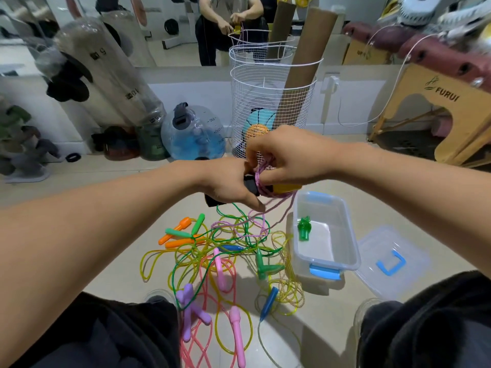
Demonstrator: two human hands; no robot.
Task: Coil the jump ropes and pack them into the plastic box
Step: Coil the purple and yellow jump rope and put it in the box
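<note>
- Gym floor, pale tile [111,235], with a mirror along the back wall: a seated person winds a jump rope above a scattered heap.
- Fingers of the right hand [289,155] pinch turns of pink-purple cord [259,176]; the left hand [228,185] is curled round the black and yellow handles [287,187] that the cord wraps.
- Loose tail of the cord hangs to the floor and crosses the tangle of coloured ropes [225,251] below.
- Clear plastic box [352,251] stands open just right of the heap, one green piece [304,228] inside, its lid [393,264] beside it.
- Risk, as judged: the trailing cord may snag the green rope and drag the pile, or the turns may slip off the handles if tension drops.
</note>
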